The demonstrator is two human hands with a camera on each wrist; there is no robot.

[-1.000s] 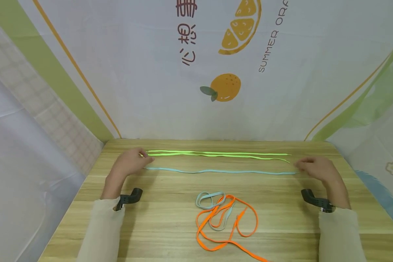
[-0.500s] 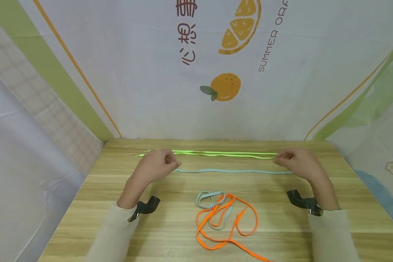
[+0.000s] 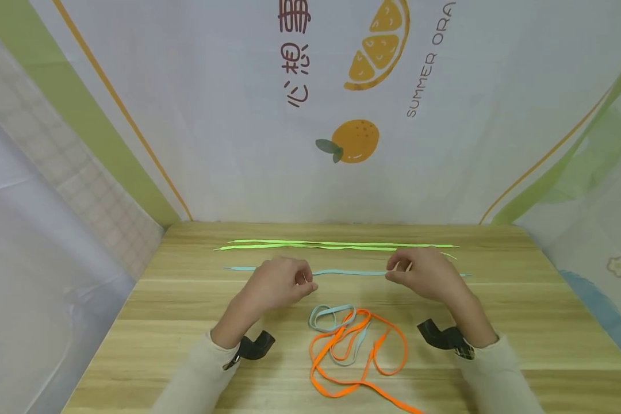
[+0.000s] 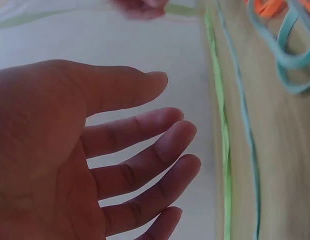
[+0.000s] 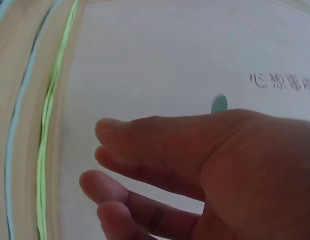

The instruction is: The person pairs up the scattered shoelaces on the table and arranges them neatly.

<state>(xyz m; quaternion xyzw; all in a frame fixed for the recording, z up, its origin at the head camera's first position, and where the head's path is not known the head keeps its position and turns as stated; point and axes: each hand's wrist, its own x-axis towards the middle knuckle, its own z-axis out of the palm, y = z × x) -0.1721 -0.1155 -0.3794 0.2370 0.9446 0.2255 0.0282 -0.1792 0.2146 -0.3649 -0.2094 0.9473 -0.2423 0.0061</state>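
Both hands hover over the table in the head view, with nothing between the fingers. My left hand (image 3: 279,282) is nearest the straight light-blue shoelace (image 3: 349,272) and partly covers it. To the right, my right hand (image 3: 426,273) hides another stretch of that lace and part of the lime-green shoelaces (image 3: 269,246) behind it. Loosely bent fingers with gaps between them show in the left wrist view, where the left hand (image 4: 114,150) holds nothing. Equally bare is the right hand (image 5: 195,165) in the right wrist view.
Nearer the front, an orange shoelace (image 3: 333,395) lies tangled with a looped blue-grey shoelace (image 3: 341,305). The orange one runs past the bottom of the view. A printed white cloth (image 3: 238,144) stands behind the wooden table (image 3: 150,322).
My hands have left the lace ends and come inward and slightly toward the front, now much closer together. The straight laces and the tangle stay in place.
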